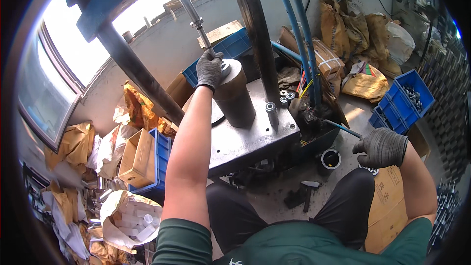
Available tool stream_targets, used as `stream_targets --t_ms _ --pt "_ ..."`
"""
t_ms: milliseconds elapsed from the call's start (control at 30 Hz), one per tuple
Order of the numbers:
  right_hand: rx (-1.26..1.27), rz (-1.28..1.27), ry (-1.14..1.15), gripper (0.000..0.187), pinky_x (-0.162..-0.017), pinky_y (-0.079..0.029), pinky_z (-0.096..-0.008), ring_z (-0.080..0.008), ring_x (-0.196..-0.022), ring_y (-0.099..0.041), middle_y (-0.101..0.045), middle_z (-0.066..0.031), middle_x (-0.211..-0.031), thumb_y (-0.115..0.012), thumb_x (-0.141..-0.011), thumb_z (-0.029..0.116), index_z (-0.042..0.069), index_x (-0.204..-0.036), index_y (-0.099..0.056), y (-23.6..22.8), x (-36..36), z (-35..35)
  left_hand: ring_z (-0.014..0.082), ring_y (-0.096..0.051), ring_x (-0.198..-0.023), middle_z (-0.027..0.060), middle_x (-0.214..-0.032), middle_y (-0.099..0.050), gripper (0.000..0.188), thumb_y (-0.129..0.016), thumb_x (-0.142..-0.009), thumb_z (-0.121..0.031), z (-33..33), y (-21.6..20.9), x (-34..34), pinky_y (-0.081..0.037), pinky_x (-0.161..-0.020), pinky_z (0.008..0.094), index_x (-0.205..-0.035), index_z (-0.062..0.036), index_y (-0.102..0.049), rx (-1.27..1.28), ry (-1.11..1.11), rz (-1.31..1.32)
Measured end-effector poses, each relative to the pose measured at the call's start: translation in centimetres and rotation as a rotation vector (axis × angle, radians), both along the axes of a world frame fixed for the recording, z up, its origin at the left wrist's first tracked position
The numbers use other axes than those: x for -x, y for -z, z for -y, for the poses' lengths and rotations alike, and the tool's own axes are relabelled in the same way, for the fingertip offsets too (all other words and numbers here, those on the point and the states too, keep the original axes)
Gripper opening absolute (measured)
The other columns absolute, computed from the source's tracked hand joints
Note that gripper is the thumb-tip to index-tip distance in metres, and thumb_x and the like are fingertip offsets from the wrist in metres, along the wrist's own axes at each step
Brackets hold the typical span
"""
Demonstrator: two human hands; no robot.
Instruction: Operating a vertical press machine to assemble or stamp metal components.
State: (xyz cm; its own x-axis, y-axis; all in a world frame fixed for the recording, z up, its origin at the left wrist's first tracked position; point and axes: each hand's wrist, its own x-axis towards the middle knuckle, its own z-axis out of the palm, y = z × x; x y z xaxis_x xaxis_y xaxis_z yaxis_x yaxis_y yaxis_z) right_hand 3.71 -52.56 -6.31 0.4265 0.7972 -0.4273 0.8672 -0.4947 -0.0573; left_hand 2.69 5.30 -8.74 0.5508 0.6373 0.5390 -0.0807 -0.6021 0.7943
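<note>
My left hand (pixel 210 71), in a grey glove, closes round the lower end of a shiny metal rod (pixel 197 24) that comes down from above. Just below it stands a thick steel cylinder (pixel 234 99) with a metal ring (pixel 225 69) on top, partly hidden by my fingers. The cylinder rests on the steel table (pixel 230 145) of a press. On the right, my gloved right hand (pixel 382 148) is curled at the end of a thin blue lever (pixel 343 127). A short tube-like metal part (pixel 271 116) stands upright near the table's right edge.
Press columns (pixel 255 34) rise behind the table. Several small bearings (pixel 284 99) sit at its far right corner. A hammer (pixel 309 194) and a small pot (pixel 329 160) are on the floor. Blue crates (pixel 405 100), a cardboard box (pixel 385 211) and a sack of white cylindrical pieces (pixel 115 211) surround me.
</note>
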Motion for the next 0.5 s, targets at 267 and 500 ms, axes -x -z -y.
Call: stream_targets --t_ms 267,500 --pt "-0.131 0.074 0.044 0.035 -0.087 -0.059 -0.0514 -0.0393 -0.094 -0.075 -0.077 -0.0185 -0.096 -0.066 -0.086 0.033 0.008 -0.105 -0.081 5.5 3.8 2.9 0.0278 -0.076 -0.087 0.0167 -0.095 -0.079 0.019 -0.075 -0.101 -0.021 0.8 -0.9 0.4 -0.058 -0.084 0.0409 -0.106 -0.0025 -0.074 -0.037 -0.025 -0.06" --pt "-0.276 0.046 0.133 0.036 -0.087 -0.059 -0.0535 -0.0413 -0.093 -0.075 -0.077 -0.0224 -0.094 -0.066 -0.087 0.033 0.008 -0.106 -0.082 7.2 5.3 4.2 0.0261 -0.075 -0.089 0.0169 -0.104 -0.077 0.052 -0.078 -0.102 -0.038 2.0 -3.0 1.1 -0.059 -0.083 0.0411 -0.136 -0.0026 -0.062 -0.07 -0.13 0.089"
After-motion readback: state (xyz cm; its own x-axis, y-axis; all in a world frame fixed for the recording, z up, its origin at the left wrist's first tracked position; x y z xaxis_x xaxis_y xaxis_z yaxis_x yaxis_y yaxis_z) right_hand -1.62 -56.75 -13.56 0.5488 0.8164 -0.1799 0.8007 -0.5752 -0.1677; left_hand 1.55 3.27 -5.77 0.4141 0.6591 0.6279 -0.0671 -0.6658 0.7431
